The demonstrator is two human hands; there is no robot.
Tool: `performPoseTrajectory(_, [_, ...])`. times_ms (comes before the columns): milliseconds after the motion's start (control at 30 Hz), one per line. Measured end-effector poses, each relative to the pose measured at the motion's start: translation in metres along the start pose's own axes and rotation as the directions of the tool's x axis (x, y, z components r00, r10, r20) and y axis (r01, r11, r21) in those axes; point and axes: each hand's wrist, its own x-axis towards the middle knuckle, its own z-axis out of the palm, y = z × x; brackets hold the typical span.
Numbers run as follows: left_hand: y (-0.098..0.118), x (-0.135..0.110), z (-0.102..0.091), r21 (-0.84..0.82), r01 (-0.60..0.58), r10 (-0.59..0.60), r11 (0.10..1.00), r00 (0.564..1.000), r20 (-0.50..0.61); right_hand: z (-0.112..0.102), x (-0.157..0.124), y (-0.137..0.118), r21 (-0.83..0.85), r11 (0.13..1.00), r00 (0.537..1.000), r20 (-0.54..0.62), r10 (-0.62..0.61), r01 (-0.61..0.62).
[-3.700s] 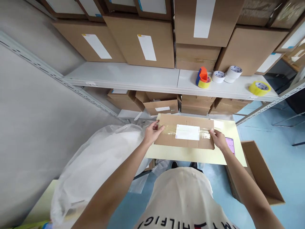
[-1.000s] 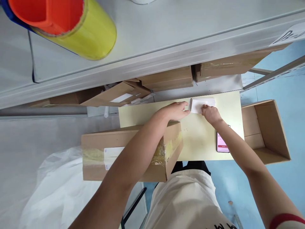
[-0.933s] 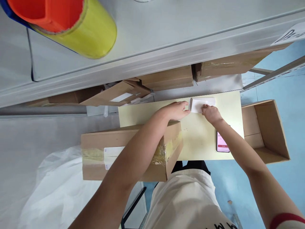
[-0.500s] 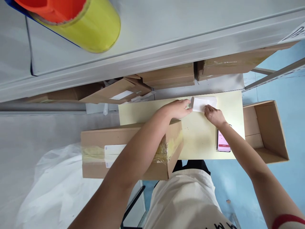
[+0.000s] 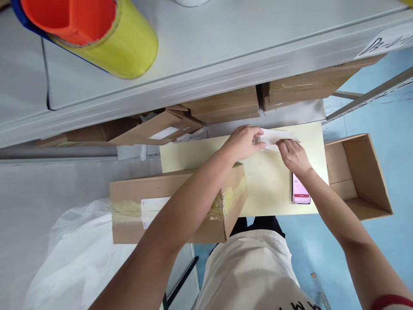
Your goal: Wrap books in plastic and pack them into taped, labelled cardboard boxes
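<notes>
Both my hands meet at a white paper label [image 5: 276,136] at the far edge of a pale yellow table [image 5: 271,189]. My left hand [image 5: 245,142] pinches the label's left end. The fingers of my right hand [image 5: 293,156] grip its near right edge, and the label is lifted and tilted off the table. A sealed cardboard box [image 5: 176,206] with clear tape and a white label sits at the table's left end, under my left forearm. A phone [image 5: 300,189] with a lit pink screen lies beside my right wrist.
A grey shelf [image 5: 226,64] hangs close overhead with a yellow tape roll on an orange and blue dispenser [image 5: 93,30]. Cardboard boxes [image 5: 226,103] lie on the lower shelf behind the table. An open empty carton [image 5: 358,172] stands on the right. A white plastic bag [image 5: 80,262] is lower left.
Since 3.7 s ago the sealed box went from the table's middle to its left end. In the last second both hands have lifted the white label off the table and tilted it.
</notes>
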Motion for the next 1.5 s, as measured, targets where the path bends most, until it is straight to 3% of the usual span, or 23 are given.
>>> performPoseTrajectory(167, [0.011, -0.004, 0.006, 0.196, -0.213, 0.228, 0.957, 0.972, -0.061, -0.009, 0.006, -0.014, 0.015, 0.998, 0.989, -0.135, 0.062, -0.061])
performPoseTrajectory(333, [0.017, -0.009, 0.01, 0.309, -0.253, 0.305, 0.917, 0.943, -0.133, -0.01, -0.001, -0.024, 0.253, 0.946, 0.955, -0.162, 0.248, -0.203])
performPoseTrajectory(400, [0.016, -0.01, 0.01, 0.306, -0.243, 0.309, 0.921, 0.932, -0.19, -0.009, -0.005, -0.021, 0.333, 0.881, 0.865, -0.262, 0.428, -0.336])
performPoseTrajectory(467, [0.014, -0.01, 0.011, 0.283, -0.249, 0.32, 0.926, 0.916, -0.24, -0.006, -0.006, -0.014, 0.454, 0.766, 0.713, -0.329, 0.619, -0.455])
performPoseTrajectory(500, [0.013, -0.01, 0.011, 0.267, -0.26, 0.329, 0.928, 0.909, -0.255, -0.004, -0.005, -0.009, 0.524, 0.707, 0.665, -0.311, 0.678, -0.475])
performPoseTrajectory(533, [0.012, -0.009, 0.012, 0.25, -0.274, 0.336, 0.929, 0.905, -0.26, -0.002, -0.002, -0.003, 0.593, 0.656, 0.658, -0.263, 0.706, -0.467])
performPoseTrajectory(567, [0.011, -0.009, 0.012, 0.232, -0.284, 0.34, 0.93, 0.905, -0.256, 0.001, 0.003, 0.003, 0.657, 0.616, 0.69, -0.197, 0.696, -0.434])
performPoseTrajectory(667, [0.01, -0.01, 0.011, 0.194, -0.271, 0.31, 0.943, 0.928, -0.207, 0.003, 0.021, 0.022, 0.809, 0.518, 0.859, -0.034, 0.511, -0.276])
performPoseTrajectory(767, [0.011, -0.016, 0.002, 0.154, -0.27, 0.295, 0.95, 0.941, -0.168, -0.003, 0.037, 0.033, 0.871, 0.447, 0.92, 0.014, 0.392, -0.204])
performPoseTrajectory(933, [0.026, -0.035, -0.019, 0.037, -0.319, 0.318, 0.947, 0.915, -0.247, -0.017, 0.05, 0.024, 0.82, 0.545, 0.94, -0.026, 0.339, -0.173])
performPoseTrajectory(1033, [0.038, -0.041, -0.022, 0.14, -0.224, 0.255, 0.965, 0.926, -0.278, -0.019, 0.055, 0.013, 0.777, 0.607, 0.949, -0.038, 0.312, -0.168])
performPoseTrajectory(1100, [0.04, -0.043, -0.024, 0.197, -0.158, 0.214, 0.968, 0.929, -0.303, -0.016, 0.056, 0.01, 0.778, 0.601, 0.953, -0.008, 0.302, -0.184])
performPoseTrajectory(1200, [0.029, -0.048, -0.031, 0.138, -0.134, 0.172, 0.981, 0.933, -0.315, -0.004, 0.054, 0.016, 0.805, 0.519, 0.943, 0.142, 0.301, -0.287])
performPoseTrajectory(1300, [0.01, -0.053, -0.041, 0.078, -0.05, 0.074, 0.996, 0.937, -0.34, 0.008, 0.047, 0.023, 0.782, 0.44, 0.897, 0.366, 0.25, -0.442])
performPoseTrajectory(1367, [0.002, -0.055, -0.044, 0.12, 0.051, 0.009, 0.991, 0.891, -0.455, 0.011, 0.043, 0.024, 0.77, 0.438, 0.885, 0.408, 0.223, -0.465])
performPoseTrajectory(1433, [0.001, -0.056, -0.042, 0.206, 0.089, 0.043, 0.975, 0.827, -0.56, 0.009, 0.04, 0.021, 0.76, 0.489, 0.904, 0.358, 0.233, -0.427])
performPoseTrajectory(1500, [0.007, -0.054, -0.035, 0.311, 0.015, 0.16, 0.95, 0.832, -0.531, 0.004, 0.038, 0.017, 0.73, 0.574, 0.929, 0.288, 0.233, -0.37])
